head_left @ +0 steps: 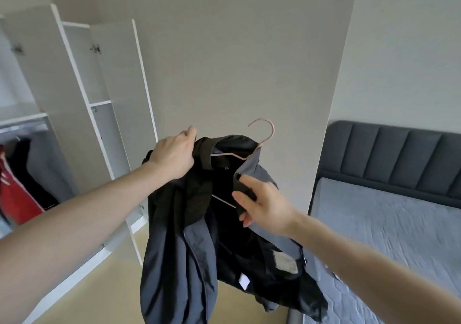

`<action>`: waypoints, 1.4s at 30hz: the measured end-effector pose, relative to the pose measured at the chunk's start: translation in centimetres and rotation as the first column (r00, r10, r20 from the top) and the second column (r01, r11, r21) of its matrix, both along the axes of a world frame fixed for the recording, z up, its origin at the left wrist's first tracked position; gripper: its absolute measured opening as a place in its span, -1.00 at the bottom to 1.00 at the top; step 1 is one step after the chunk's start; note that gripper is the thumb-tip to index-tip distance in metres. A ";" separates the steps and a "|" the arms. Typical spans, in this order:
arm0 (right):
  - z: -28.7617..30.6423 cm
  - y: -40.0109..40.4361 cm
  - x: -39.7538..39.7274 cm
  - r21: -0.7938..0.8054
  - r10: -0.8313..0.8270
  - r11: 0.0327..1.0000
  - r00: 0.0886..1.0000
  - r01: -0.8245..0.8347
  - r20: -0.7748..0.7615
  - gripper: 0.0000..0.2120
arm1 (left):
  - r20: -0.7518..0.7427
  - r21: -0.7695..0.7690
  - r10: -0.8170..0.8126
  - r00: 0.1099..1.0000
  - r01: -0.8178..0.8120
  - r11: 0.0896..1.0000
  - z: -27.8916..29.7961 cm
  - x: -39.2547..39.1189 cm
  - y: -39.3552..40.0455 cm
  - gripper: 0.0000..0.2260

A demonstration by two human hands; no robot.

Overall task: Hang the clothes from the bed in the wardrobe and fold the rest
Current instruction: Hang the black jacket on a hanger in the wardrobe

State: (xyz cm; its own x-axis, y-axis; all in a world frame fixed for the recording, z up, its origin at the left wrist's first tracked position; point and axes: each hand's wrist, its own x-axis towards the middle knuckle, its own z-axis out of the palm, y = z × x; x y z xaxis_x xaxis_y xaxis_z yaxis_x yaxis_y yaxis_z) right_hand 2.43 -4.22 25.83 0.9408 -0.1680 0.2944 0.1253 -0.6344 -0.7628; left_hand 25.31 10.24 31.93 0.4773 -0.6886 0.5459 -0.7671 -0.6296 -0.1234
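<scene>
Both hands [174, 156] [264, 204] grip a dark jacket [179, 248] labelled "2XL".

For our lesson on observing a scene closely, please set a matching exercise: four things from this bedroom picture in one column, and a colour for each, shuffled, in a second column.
Column one:
1. jacket held up by the left hand and right hand
2. hanger inside the jacket
3. garment hanging in the wardrobe
4. headboard of the bed

Column two:
A. red
B. dark grey, padded
C. pale pink
D. dark blue-grey with black lining

Pairs: 1-D, 2-C, 3-A, 4-B
</scene>
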 end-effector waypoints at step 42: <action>-1.4 -5.7 -0.7 -0.211 -0.394 0.861 0.868 0.464 0.303 -0.65 | -0.414 -0.034 -0.285 0.865 0.298 0.954 2.3 -4.8 -2.6 -0.92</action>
